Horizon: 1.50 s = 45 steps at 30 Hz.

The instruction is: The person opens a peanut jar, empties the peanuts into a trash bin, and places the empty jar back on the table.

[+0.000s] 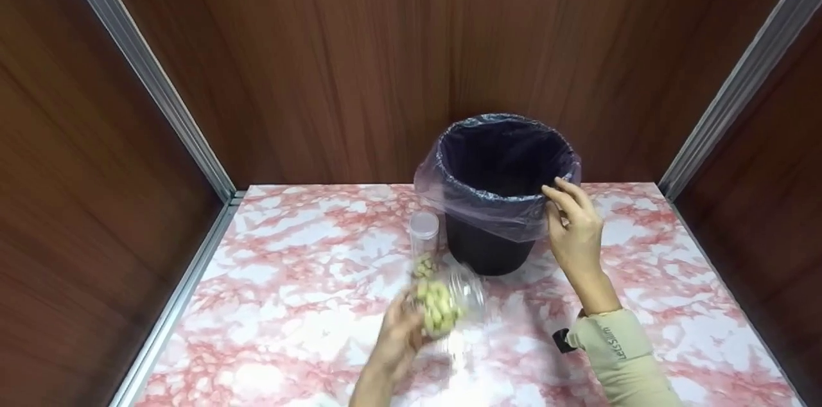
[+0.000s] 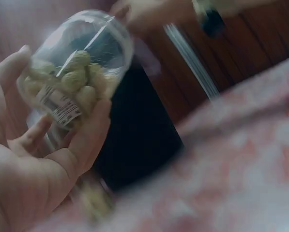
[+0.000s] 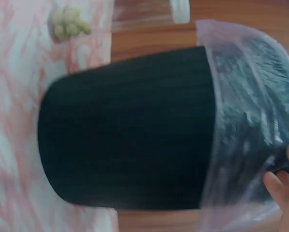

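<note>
My left hand [image 1: 401,330] holds a clear plastic container [image 2: 93,36], tilted above the table and blurred in the head view. Whole peanuts in their shells [image 2: 76,77] lie inside it, and a printed barcode label [image 2: 59,104] is stuck to its side. My right hand [image 1: 578,227] is at the right front rim of a black trash can [image 3: 129,135], fingertips over the edge and thumb on the outside, pinching the trash bag [image 3: 250,106] there. This thin purplish bag lines the can and is folded down over its rim.
A tall clear jar [image 1: 424,243] with a white lid stands left of the trash can, a few peanuts [image 3: 69,23] at its bottom. Brown wood-grain panels [image 1: 359,60] close off the back and sides of the red-and-white marbled table [image 1: 302,304].
</note>
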{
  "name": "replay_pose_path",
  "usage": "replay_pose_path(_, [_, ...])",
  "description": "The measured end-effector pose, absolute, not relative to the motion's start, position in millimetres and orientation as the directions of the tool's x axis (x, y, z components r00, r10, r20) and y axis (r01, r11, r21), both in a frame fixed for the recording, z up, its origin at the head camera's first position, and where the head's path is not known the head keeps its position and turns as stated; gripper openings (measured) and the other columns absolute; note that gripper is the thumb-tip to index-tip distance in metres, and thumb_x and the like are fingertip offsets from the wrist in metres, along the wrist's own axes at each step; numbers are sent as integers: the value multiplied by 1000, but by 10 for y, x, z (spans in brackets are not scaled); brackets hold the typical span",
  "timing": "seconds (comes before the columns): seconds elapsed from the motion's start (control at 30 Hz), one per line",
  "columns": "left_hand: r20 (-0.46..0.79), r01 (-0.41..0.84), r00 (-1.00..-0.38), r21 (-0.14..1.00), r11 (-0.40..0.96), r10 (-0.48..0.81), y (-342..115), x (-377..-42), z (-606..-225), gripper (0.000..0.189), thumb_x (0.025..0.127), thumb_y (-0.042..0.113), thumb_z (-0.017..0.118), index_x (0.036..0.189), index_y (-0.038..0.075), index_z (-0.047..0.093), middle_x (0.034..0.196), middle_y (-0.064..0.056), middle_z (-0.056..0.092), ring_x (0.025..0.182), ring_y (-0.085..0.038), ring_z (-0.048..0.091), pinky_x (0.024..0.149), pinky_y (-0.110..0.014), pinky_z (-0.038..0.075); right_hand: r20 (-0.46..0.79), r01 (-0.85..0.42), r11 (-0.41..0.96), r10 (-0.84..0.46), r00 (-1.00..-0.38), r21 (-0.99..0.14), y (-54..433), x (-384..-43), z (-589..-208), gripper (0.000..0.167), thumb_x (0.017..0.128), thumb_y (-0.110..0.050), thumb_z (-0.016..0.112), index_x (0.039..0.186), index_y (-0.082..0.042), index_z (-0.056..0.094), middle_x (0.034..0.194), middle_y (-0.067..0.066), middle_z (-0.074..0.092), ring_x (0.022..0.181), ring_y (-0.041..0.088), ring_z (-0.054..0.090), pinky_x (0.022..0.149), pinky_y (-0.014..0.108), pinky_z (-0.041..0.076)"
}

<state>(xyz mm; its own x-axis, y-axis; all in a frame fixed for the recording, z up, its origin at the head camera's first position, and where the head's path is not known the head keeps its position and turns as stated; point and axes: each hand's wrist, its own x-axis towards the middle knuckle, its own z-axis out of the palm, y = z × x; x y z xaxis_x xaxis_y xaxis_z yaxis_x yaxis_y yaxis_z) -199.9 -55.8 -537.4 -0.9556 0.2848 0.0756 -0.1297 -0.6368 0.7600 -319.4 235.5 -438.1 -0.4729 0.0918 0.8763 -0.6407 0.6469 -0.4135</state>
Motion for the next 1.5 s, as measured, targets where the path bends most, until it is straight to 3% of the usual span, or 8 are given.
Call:
replay_pose_path(0.1, [147, -44, -962, 749, -661, 230, -529, -2164, -4934, 71, 89, 11, 65, 145, -3, 23, 132, -20, 45, 105, -31, 60, 87, -48, 53, 880, -642, 631, 149, -452, -436, 2323, -3203, -4417, 35, 83, 18, 64, 108, -4, 74, 121, 12, 65, 94, 21, 64, 70, 8, 48])
replay_pose_path(0.2, [172, 41, -973, 789, -613, 156, -518, -2325, -4556, 71, 85, 14, 71, 141, -2, 31, 130, -21, 44, 102, -31, 60, 84, -48, 55, 884, -644, 628, 169, -436, -438, 2297, -3213, -4450, 35, 83, 17, 64, 108, -5, 74, 123, 8, 64, 96, 21, 64, 71, 9, 48])
replay_pose_path(0.4, [292, 298, -954, 898, -323, -67, -478, -2679, -3968, 60, 80, 11, 76, 131, 1, 47, 120, -19, 49, 102, -27, 54, 82, -40, 56, 893, -653, 622, 190, -408, -431, 2274, -3216, -4490, 36, 82, 18, 66, 108, -6, 75, 123, 5, 65, 83, 17, 60, 66, 9, 44])
replay_pose_path(0.57, [301, 321, -946, 923, -214, -120, -415, -3029, -3639, 58, 76, 11, 81, 126, 5, 52, 117, -18, 49, 90, -31, 59, 70, -43, 59, 897, -659, 617, 207, -391, -430, 2261, -3215, -4460, 38, 78, 23, 65, 103, -3, 76, 118, 12, 67, 77, 16, 59, 62, 7, 42])
replay_pose_path(0.63, [307, 326, -943, 930, -173, -127, -384, -3188, -3559, 58, 75, 13, 84, 124, 5, 53, 116, -18, 49, 88, -31, 60, 69, -41, 59, 898, -667, 608, 217, -384, -432, 2237, -3197, -4426, 37, 76, 26, 63, 100, 1, 75, 115, 16, 67, 76, 18, 59, 61, 6, 42])
replay_pose_path(0.77, [360, 357, -923, 933, 44, -133, -334, -3418, -3477, 62, 71, 26, 87, 123, 10, 57, 110, -14, 56, 95, -27, 58, 73, -32, 56, 898, -675, 595, 237, -370, -436, 2160, -3087, -4312, 35, 74, 30, 60, 97, 7, 73, 112, 21, 67, 77, 22, 60, 62, 6, 45])
replay_pose_path(0.9, [395, 362, -909, 906, 220, -130, -317, -3502, -3457, 63, 69, 35, 88, 122, 14, 59, 107, -9, 60, 98, -23, 56, 75, -31, 50, 897, -675, 594, 239, -371, -438, 2119, -3019, -4260, 30, 78, 24, 60, 98, 6, 74, 112, 22, 67, 76, 24, 62, 63, 6, 45])
replay_pose_path(1.5, [429, 379, -903, 830, 410, -34, -250, -3568, -3305, 66, 69, 37, 87, 123, 12, 60, 107, -7, 62, 101, -18, 57, 84, -32, 47, 907, -688, 592, 251, -338, -420, 2120, -3053, -4260, 37, 73, 29, 61, 96, 3, 74, 109, 24, 67, 68, 18, 54, 63, 5, 38])
